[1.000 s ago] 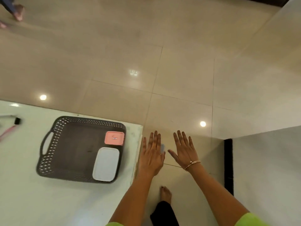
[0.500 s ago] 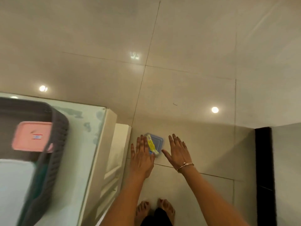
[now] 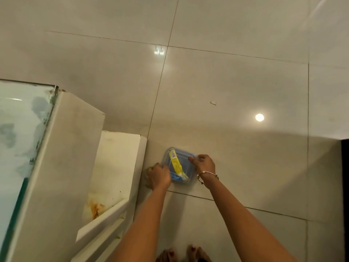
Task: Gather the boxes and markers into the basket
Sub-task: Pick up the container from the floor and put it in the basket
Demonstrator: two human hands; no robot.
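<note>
On floor, left hand [image 3: 159,174], right hand [image 3: 204,164] gripping blue box [image 3: 178,165]

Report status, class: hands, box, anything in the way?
Left hand grips blue box at left edge, right hand at right edge. Box on floor, yellow packet with it. White table base beside left hand.

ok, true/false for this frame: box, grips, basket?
1. The blue box sits on the floor. True.
2. Only the right-hand grip is on the box. False: the left-hand grip holds its left edge too.
3. A yellow item lies across the box. True.
4. The basket stands beside the box. False: no basket is in view.
5. The bangle is on the left wrist. False: it is on the right wrist.
</note>
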